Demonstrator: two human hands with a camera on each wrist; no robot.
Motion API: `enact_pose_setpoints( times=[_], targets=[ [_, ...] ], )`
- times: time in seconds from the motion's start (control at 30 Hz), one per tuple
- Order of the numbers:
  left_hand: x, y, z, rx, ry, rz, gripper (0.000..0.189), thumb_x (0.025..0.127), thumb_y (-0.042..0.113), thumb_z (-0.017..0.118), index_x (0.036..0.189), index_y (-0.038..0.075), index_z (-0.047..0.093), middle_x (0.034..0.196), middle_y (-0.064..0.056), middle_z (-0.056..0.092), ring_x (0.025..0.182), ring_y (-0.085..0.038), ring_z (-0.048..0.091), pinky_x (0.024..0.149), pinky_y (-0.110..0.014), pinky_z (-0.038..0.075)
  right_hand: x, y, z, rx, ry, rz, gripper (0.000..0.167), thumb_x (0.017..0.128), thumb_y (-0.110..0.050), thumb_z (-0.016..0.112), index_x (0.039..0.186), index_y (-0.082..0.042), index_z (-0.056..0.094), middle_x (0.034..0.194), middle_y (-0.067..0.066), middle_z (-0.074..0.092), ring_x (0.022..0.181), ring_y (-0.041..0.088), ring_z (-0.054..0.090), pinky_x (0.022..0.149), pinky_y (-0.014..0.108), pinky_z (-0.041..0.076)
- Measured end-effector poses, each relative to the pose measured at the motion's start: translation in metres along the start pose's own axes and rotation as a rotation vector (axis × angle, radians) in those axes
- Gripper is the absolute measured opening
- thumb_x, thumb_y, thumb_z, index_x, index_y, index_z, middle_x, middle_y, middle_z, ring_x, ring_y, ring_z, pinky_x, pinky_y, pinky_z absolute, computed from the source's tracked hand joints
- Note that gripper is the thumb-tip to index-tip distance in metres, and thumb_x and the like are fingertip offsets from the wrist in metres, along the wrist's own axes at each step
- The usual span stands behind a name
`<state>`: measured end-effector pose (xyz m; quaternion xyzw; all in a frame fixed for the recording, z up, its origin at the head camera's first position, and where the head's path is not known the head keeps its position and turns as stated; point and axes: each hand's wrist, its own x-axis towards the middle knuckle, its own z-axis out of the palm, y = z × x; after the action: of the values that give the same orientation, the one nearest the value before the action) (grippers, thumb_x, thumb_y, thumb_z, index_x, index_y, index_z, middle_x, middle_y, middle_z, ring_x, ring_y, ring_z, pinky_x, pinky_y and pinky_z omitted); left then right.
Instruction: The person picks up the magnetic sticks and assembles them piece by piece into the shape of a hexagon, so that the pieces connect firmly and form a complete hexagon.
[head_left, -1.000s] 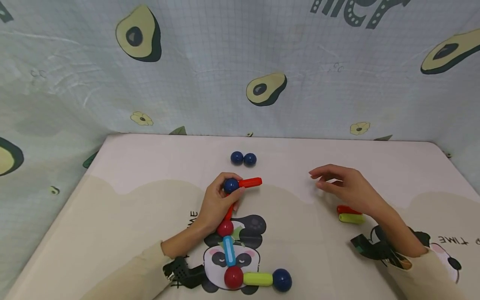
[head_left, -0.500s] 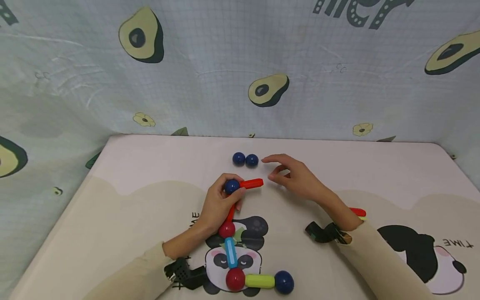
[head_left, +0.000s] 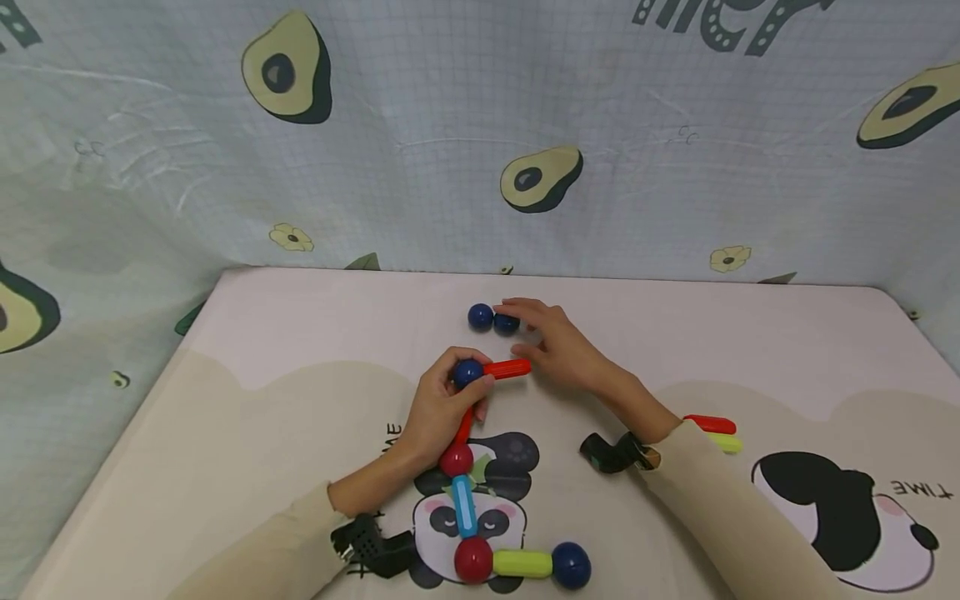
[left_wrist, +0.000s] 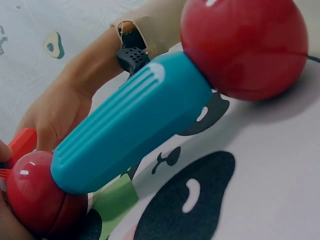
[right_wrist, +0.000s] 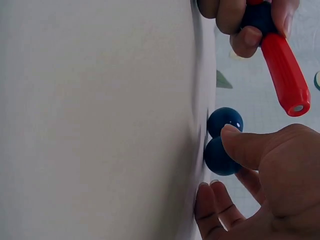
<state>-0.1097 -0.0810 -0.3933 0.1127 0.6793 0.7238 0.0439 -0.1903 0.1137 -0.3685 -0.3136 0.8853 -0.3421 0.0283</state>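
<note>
My left hand [head_left: 438, 408] grips a blue ball [head_left: 468, 372], with a red rod [head_left: 510, 368] sticking out to the right. That rod's free end shows a small metal disc in the right wrist view. From the held ball, another red rod [head_left: 464, 427] runs down to a red ball [head_left: 457, 459], a light-blue rod [head_left: 464, 506], a second red ball [head_left: 474, 559], a yellow-green rod [head_left: 522, 563] and a blue ball [head_left: 572, 566]. My right hand [head_left: 562, 346] reaches around the right one [head_left: 507, 324] of two loose blue balls, thumb and index finger spread; contact is unclear.
The left loose blue ball [head_left: 481, 317] sits against the right one near the table's back. A red rod [head_left: 710, 423] and a yellow-green rod [head_left: 726, 442] lie beyond the right forearm, partly hidden. A printed cloth [head_left: 420, 217] hangs behind the table.
My right hand has moved left across the table to the loose blue balls, uncovering the rods on the right. The left hand keeps its grip and has barely moved.
</note>
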Motion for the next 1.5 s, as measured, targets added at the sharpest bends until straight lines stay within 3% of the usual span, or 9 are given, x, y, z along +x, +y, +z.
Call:
enact_pose_setpoints(
  times=[0.1,0.23,0.4,0.57,0.9,1.2,1.5],
  targets=[
    [0.000,0.000,0.000,-0.004,-0.002,0.005,0.024,0.095,0.009,0.059,0.117,0.005,0.051,0.072,-0.017,0.054,0.057,-0.017,0.054,0.055,-0.020,0.044,-0.001,-0.001,0.000,-0.039,-0.009,0.017,0.053,0.089,-0.005,0.066,0.139,-0.010,0.050,0.139,0.013,0.044,0.120,0.030,0.041,0.094,0.044,0.038],
    [0.000,0.000,0.000,-0.005,-0.004,0.004,0.024,0.095,0.008,0.059,0.117,0.005,0.051,0.072,-0.017,0.054,0.057,-0.017,0.054,0.054,-0.020,0.044,-0.004,-0.001,-0.003,-0.061,-0.005,0.054,0.047,0.088,-0.004,0.067,0.132,-0.012,0.055,0.132,0.013,0.048,0.115,0.029,0.047,0.096,0.044,0.041],
    [0.000,-0.001,0.000,-0.002,-0.004,0.006,0.023,0.095,0.009,0.059,0.117,0.005,0.052,0.071,-0.017,0.054,0.057,-0.017,0.054,0.054,-0.020,0.044,-0.010,0.002,-0.007,-0.061,-0.012,0.094,0.041,0.086,-0.003,0.069,0.124,-0.010,0.057,0.116,0.009,0.056,0.092,0.024,0.053,0.079,0.035,0.048],
    [0.000,-0.001,0.000,-0.001,-0.006,0.011,0.024,0.095,0.008,0.059,0.117,0.005,0.051,0.072,-0.018,0.054,0.057,-0.017,0.053,0.054,-0.020,0.044,-0.016,0.003,-0.011,-0.071,0.013,0.106,0.039,0.085,-0.009,0.072,0.121,-0.008,0.056,0.098,0.006,0.062,0.085,0.020,0.056,0.071,0.032,0.048],
    [0.000,-0.001,0.001,0.001,0.000,0.010,0.026,0.095,0.008,0.059,0.120,0.006,0.051,0.071,-0.016,0.053,0.057,-0.018,0.053,0.055,-0.020,0.044,-0.043,0.000,-0.026,0.025,0.155,0.142,0.051,0.083,-0.016,0.076,0.130,-0.015,0.056,0.111,0.004,0.064,0.087,0.015,0.059,0.075,0.032,0.054],
    [-0.002,0.001,-0.001,0.004,0.004,0.029,0.027,0.096,0.010,0.058,0.122,0.007,0.053,0.068,-0.017,0.053,0.057,-0.019,0.052,0.053,-0.020,0.042,-0.051,-0.011,-0.022,0.128,0.143,0.131,0.045,0.080,-0.014,0.078,0.119,-0.011,0.055,0.111,0.005,0.060,0.090,0.017,0.060,0.074,0.028,0.054],
    [-0.002,0.001,0.000,0.006,0.003,0.020,0.028,0.096,0.011,0.058,0.123,0.008,0.053,0.070,-0.018,0.054,0.058,-0.018,0.052,0.054,-0.020,0.043,-0.052,-0.013,-0.017,0.128,0.128,0.115,0.047,0.079,-0.012,0.079,0.118,-0.010,0.052,0.111,0.005,0.058,0.090,0.016,0.061,0.075,0.027,0.054]
  ],
)
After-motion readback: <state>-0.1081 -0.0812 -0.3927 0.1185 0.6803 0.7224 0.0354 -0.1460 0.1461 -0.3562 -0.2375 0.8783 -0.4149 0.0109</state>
